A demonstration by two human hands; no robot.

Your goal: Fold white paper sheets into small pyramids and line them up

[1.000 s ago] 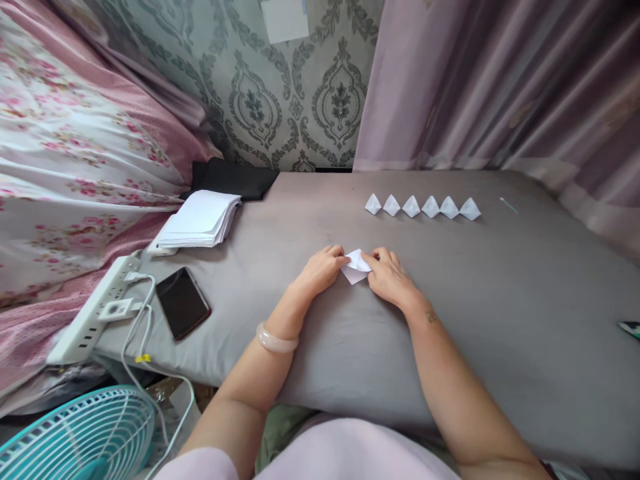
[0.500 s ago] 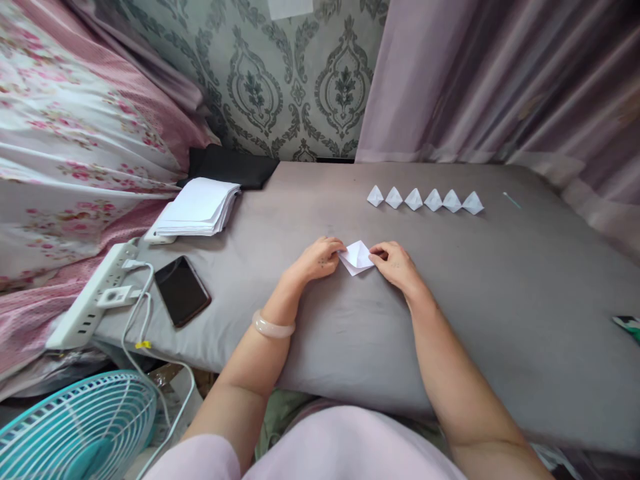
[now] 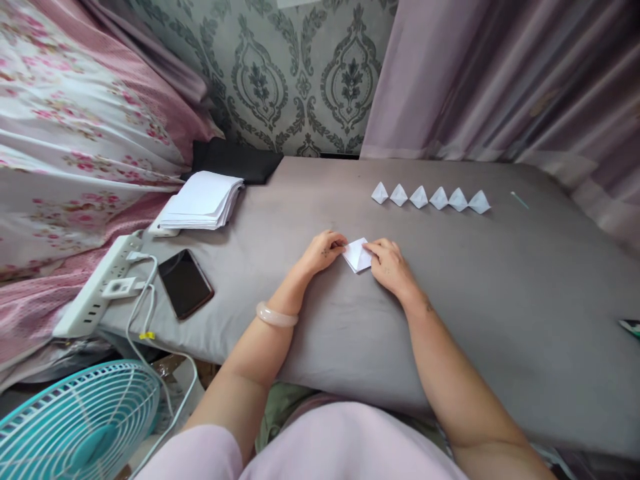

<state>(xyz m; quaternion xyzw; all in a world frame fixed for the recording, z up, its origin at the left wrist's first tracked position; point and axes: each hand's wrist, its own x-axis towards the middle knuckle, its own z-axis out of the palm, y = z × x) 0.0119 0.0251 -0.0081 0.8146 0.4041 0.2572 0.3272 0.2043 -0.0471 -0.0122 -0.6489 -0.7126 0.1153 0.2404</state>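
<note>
Dark scrolls climb the grey wall (image 3: 303, 80), mauve curtains (image 3: 465, 87) sweep down at right, pink-flowered fabric (image 3: 75, 147) bunches left, soft light across the grey-draped bench (image 3: 500, 320)!

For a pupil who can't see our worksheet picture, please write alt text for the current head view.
A person's left hand and right hand touch opposite sides of a folded white paper on a grey cloth. Beyond it, to the right, six folded paper diamonds form a row. At left are a paper stack, smartphone, power strip and turquoise fan.
</note>
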